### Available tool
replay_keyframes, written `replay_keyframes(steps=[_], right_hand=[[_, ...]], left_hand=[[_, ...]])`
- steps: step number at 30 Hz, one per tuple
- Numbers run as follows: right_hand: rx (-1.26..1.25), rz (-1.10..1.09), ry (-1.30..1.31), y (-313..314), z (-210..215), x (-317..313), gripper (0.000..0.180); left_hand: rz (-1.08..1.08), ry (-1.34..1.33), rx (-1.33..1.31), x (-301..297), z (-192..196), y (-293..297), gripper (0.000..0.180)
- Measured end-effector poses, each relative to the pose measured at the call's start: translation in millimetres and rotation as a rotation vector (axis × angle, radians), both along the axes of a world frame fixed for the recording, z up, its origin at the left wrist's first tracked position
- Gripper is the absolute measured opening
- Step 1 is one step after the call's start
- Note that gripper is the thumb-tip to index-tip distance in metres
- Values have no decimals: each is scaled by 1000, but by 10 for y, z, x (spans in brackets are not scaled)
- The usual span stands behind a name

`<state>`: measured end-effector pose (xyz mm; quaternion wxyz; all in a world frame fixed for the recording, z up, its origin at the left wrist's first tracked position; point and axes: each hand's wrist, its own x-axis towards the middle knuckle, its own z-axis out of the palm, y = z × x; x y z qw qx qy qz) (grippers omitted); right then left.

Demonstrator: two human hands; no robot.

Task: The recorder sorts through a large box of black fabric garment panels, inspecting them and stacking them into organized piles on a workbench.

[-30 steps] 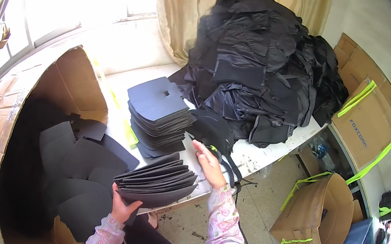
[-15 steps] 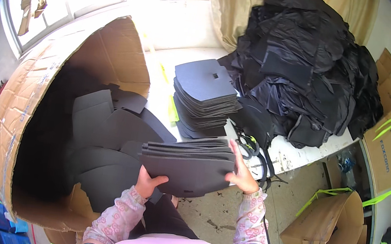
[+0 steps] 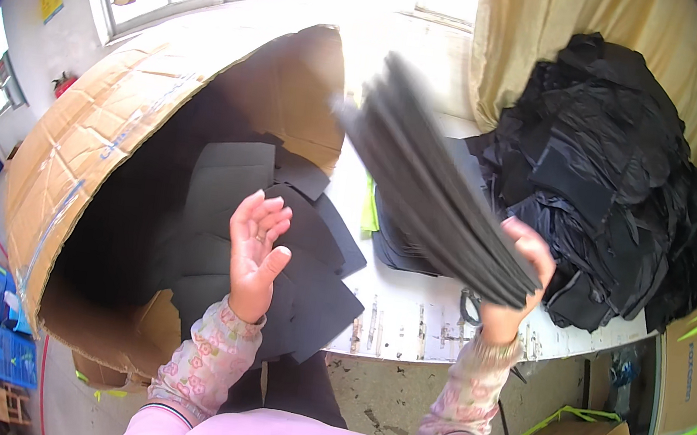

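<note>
From my remote seat, I hold a tilted bundle of dark sheets (image 3: 442, 186) above the white table (image 3: 396, 313), my right hand (image 3: 524, 260) clamped on its lower end. My left hand (image 3: 255, 248), loosely spread, holds nothing near the big carton (image 3: 107, 111). The step looks like one-handed handling; the next move calls for controlled, steady support.

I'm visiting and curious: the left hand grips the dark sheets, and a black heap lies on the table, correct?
Not quite: the head view shows the right hand gripping the dark sheets. The black heap does lie on the table.
</note>
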<state>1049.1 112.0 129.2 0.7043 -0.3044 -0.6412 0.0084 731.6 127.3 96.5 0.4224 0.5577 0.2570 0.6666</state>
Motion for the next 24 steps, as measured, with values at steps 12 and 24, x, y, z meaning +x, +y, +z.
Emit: replay_keyframes(steps=[12, 24], right_hand=[[-590, -601, -949, 964, -407, 293, 65], [-953, 362, -610, 137, -1688, -1904, 97]], left_hand=[[537, 149, -525, -1196, -1227, -1227, 32], [749, 500, -609, -1281, -1575, -1177, 70]])
